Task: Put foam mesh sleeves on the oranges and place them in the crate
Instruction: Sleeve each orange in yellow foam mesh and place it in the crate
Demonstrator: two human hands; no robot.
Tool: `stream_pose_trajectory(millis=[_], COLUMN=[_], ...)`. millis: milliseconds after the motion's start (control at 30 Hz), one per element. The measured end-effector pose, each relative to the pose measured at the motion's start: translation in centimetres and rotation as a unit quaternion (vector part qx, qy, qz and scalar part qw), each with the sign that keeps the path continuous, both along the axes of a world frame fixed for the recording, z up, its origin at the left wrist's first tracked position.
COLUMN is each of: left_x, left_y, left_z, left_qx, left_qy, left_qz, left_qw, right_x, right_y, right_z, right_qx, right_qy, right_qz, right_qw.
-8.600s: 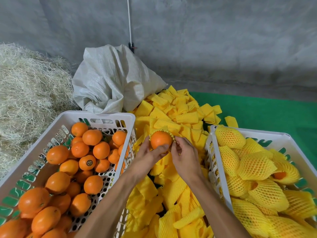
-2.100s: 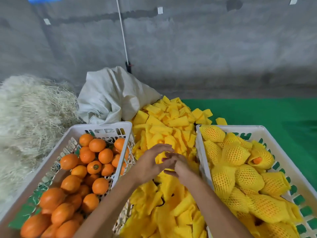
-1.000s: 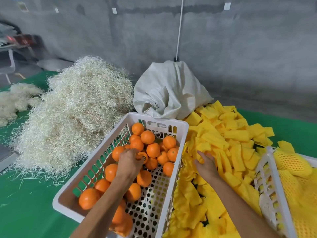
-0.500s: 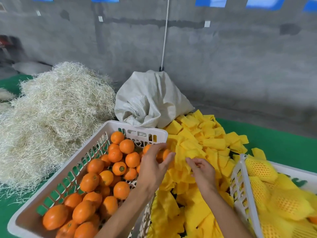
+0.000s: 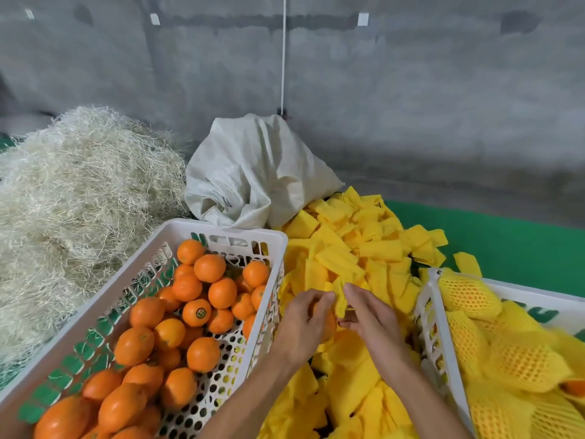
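My left hand (image 5: 300, 324) grips a bare orange (image 5: 329, 323), mostly hidden behind its fingers, over the pile of flat yellow foam sleeves (image 5: 357, 258). My right hand (image 5: 368, 315) pinches one yellow sleeve (image 5: 339, 294) right beside the orange, and my left thumb touches the same sleeve. A white crate (image 5: 221, 231) on the left holds several bare oranges (image 5: 190, 312). On the right, another white crate (image 5: 427, 305) holds several sleeved oranges (image 5: 519, 359).
A heap of pale straw (image 5: 72, 210) lies at the left. A white woven sack (image 5: 253, 179) leans against the grey wall (image 5: 411, 90) behind the sleeve pile. Green matting (image 5: 512, 248) covers the floor at the right.
My left hand took an orange out of the left crate and brought it over the sleeve pile. My right hand picked a sleeve off the pile and met the left hand.
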State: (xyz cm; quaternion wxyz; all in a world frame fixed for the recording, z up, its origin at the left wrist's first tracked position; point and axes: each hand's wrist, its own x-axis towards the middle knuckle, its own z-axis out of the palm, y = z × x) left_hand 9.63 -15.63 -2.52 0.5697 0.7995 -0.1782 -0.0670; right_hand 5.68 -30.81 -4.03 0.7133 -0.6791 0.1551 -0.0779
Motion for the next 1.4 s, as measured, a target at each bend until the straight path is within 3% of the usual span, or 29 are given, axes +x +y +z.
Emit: stream_pose_trajectory(millis=[167,333,467,533,633,733,933,1033,1200,1400], left_x=[1.2,1.4,1.2,1.5,1.6,1.3,0.8,0.5,0.0,0.2], left_y=[0.5,0.5,0.4,0.4,0.6,0.8,0.5,0.5,0.4,0.9], left_z=[-1.5,-1.3,-0.9,-0.9,-0.6,0.1,-0.1,0.1,0.2,1.1], left_qx=[0.038,-0.034,-0.038,-0.047,-0.088,-0.132,-0.189,-0.225,-0.137,-0.232], left_qy=[0.012,0.045,0.104,0.165,0.25,0.253,0.215,0.235,0.233,0.371], left_qz=[0.065,0.108,0.112,0.108,0.09,0.072,-0.013,-0.057,-0.101,-0.1], left_qw=[0.997,0.992,0.988,0.979,0.96,0.956,0.958,0.944,0.957,0.893], right_x=[-0.3,-0.5,-0.3,-0.4,-0.6,-0.9,-0.7,-0.5,-1.1,-0.7], right_y=[0.0,-0.3,-0.1,-0.3,-1.0,-1.2,-1.0,-0.8,-0.4,0.2], right_z=[-0.3,-0.3,-0.1,-0.2,-0.8,-0.5,-0.2,0.2,0.3,0.6], right_qx=[-0.074,-0.021,-0.012,-0.067,-0.174,-0.239,-0.325,-0.345,-0.349,-0.344], right_qy=[-0.025,-0.023,-0.019,-0.015,0.012,-0.002,0.069,0.071,0.02,0.008], right_qz=[0.034,0.078,0.105,0.063,-0.016,-0.041,-0.096,-0.092,-0.078,-0.036], right_qw=[0.996,0.996,0.994,0.996,0.985,0.97,0.938,0.931,0.934,0.938])
